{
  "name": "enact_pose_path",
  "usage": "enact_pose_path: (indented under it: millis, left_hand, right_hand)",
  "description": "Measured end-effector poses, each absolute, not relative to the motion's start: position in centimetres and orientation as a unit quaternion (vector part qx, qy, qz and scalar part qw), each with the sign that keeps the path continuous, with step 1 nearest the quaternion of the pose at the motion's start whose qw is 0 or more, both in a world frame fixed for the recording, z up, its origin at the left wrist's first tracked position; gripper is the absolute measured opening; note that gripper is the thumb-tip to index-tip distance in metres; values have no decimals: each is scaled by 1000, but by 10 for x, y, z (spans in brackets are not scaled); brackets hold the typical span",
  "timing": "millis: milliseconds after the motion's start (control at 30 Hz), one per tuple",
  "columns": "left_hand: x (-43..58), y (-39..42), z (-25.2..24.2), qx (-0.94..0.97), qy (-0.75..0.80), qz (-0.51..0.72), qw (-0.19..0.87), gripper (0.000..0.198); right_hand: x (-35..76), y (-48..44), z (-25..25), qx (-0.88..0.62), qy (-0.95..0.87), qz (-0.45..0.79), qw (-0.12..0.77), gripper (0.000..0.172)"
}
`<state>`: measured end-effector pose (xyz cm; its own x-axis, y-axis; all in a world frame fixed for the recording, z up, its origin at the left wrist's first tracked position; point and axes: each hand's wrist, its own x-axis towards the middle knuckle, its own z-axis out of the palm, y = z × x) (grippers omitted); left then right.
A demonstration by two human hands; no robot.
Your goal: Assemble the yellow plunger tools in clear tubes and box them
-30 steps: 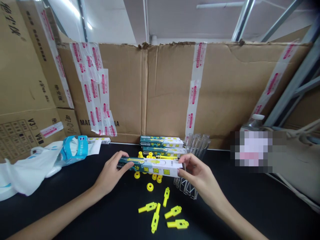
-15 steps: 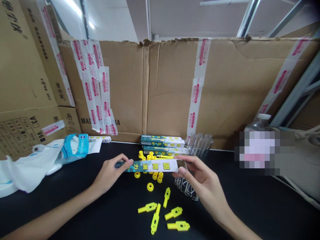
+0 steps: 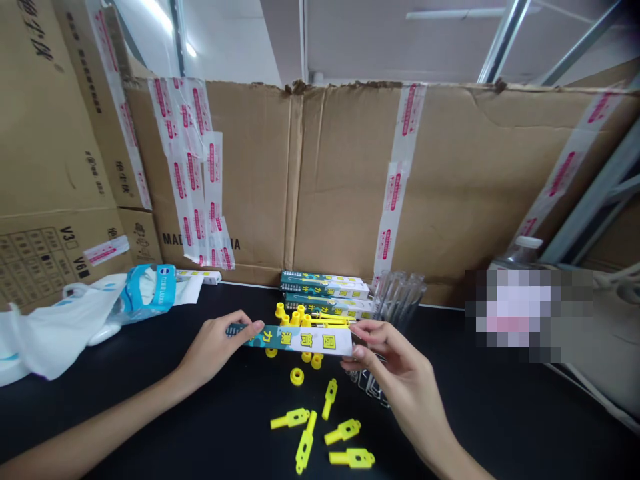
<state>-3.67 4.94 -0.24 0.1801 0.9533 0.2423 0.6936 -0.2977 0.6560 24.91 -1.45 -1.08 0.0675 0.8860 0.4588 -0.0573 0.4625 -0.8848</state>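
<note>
printed box (image 3: 295, 340): end-handling step

the box is held crosswise above the black table (image 3: 200, 430), in front of the stacked boxes (image 3: 325, 285). the left hand (image 3: 216, 343) has thumb and fingers closed on its left end. the right hand (image 3: 397, 363) has fingers curled, partly apart, at its right end; whether they pinch it cannot be told. apparent step: working that end. a next move there would call for a steady left grip.
</note>
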Motion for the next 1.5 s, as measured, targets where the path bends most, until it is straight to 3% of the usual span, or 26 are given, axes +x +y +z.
enact_pose_path:
  millis: [167, 333, 633, 867, 1133, 1500]
  left_hand:
    - [-37, 49, -3, 740, 556, 309, 219, 47]
    - [-36, 51, -1, 738, 553, 311, 230, 50]
    - [-34, 48, -1, 735, 554, 324, 219, 46]
    - [-37, 48, -4, 737, 573, 305, 189, 46]
    - [-39, 47, -5, 735, 586, 296, 166, 46]
    - [-37, 44, -6, 810, 458, 314, 189, 34]
  right_hand:
    - [251, -14, -5, -320, -548, 460, 621, 25]
    - [255, -9, -4, -322, -502, 521, 611, 12]
    - [249, -13, -6, -378, -543, 383, 645, 16]
    - [251, -7, -18, -446, -527, 362, 626, 55]
    - [254, -9, -21, -489, -638, 246, 542, 45]
    - [253, -18, -4, -423, -598, 301, 611, 19]
